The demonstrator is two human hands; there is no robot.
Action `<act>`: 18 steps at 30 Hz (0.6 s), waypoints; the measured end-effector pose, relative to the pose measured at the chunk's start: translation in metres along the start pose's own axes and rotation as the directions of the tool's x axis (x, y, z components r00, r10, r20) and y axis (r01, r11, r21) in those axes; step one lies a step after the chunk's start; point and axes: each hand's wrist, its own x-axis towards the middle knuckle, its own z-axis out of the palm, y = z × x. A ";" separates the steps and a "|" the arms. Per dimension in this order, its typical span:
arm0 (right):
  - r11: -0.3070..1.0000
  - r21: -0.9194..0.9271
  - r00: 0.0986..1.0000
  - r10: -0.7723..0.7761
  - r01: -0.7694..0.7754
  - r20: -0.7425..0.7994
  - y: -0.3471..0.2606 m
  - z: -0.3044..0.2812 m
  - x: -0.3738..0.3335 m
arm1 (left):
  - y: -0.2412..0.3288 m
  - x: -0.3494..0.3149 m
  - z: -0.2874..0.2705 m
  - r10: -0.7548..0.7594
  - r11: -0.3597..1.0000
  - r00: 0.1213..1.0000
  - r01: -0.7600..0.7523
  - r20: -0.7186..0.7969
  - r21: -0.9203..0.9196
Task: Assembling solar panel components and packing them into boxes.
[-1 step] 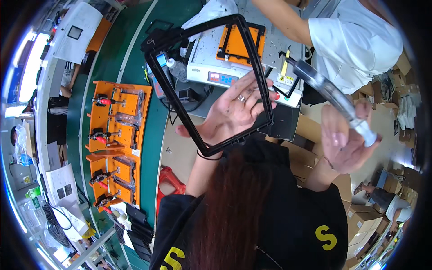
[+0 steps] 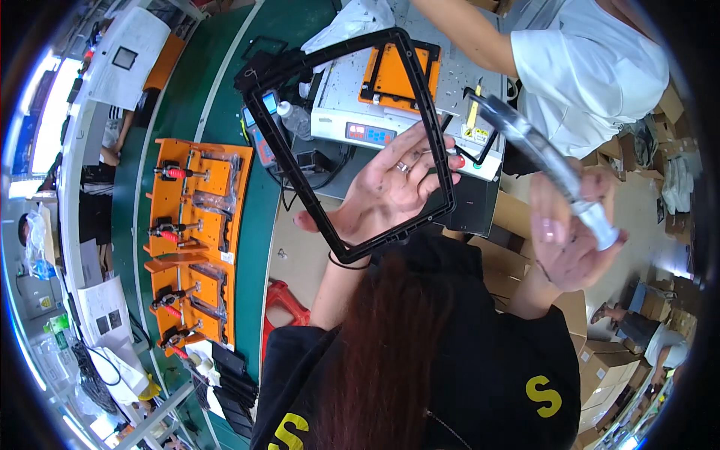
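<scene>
A rectangular black plastic frame [image 2: 287, 161] is held up at a slant before me. My left hand [image 2: 384, 186] has its palm up behind the frame's lower right corner. The fingers curl at its right bar and the thumb sticks out past its left bar. My right hand [image 2: 574, 244] is closed around the lower end of a long cylindrical tool [image 2: 534, 144], dark at the upper end, clear along the middle and pale blue-white at the lower end. Blur hides the tool's exact kind. Its upper end points toward the frame's right side, apart from it.
A white bench machine [image 2: 330, 124] bears an orange fixture [image 2: 390, 79]. To its left stand a clear bottle [image 2: 294, 118] and a handheld meter [image 2: 259, 131]. Orange jigs [image 2: 217, 176] with red-handled clamps line the green bench [image 2: 259, 202]. A co-worker's white sleeve [image 2: 570, 71] is close at upper right.
My right hand and the tool have shifted slightly left. The black frame has moved very slightly. The co-worker's arm has moved a little left.
</scene>
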 end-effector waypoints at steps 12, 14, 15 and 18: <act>0.895 -0.377 0.865 -0.019 0.238 0.502 0.016 0.030 0.029 | 0.000 -0.001 0.013 -0.268 0.922 0.890 0.348 -0.370 0.170; 0.869 -0.408 0.864 -0.042 0.279 0.501 0.019 0.033 0.030 | 0.000 -0.001 0.014 -0.281 0.914 0.901 0.357 -0.331 0.194; 0.859 -0.408 0.863 -0.074 0.309 0.499 0.023 0.034 0.032 | -0.001 -0.001 0.014 -0.262 0.932 0.927 0.315 -0.268 0.179; 0.849 -0.393 0.868 -0.142 0.354 0.475 0.028 0.038 0.033 | -0.002 -0.004 0.015 -0.247 0.949 0.950 0.276 -0.189 0.151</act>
